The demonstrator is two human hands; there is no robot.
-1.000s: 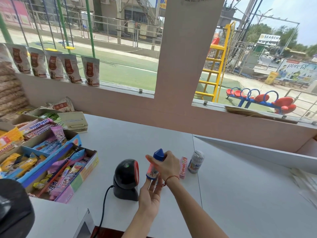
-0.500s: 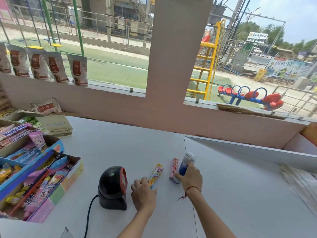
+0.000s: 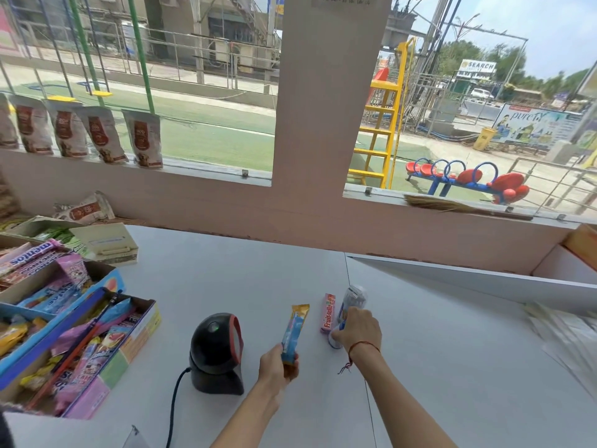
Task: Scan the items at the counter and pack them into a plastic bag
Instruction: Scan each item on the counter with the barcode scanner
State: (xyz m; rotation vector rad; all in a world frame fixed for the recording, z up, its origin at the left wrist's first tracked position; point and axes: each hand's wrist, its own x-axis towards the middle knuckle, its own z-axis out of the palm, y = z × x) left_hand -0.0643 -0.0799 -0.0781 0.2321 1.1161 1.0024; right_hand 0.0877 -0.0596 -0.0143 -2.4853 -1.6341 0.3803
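Two hands busy: my left hand (image 3: 278,367) grips the long blue-and-gold candy wrapper (image 3: 293,334) by its lower end, just right of the black dome scanner (image 3: 215,354). My right hand (image 3: 357,329) closes over the small blue-capped tube (image 3: 336,341) on the white counter (image 3: 226,279). Best turn the barcode toward the scanner window

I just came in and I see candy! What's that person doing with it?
A person is checking out sweets at a shop counter. The left hand holds a long blue and orange candy packet just right of the black scanner. The right hand rests on a small blue-topped item on the counter, beside a pink Fruit-tella pack and a clear wrapped packet. No bag is being filled yet.
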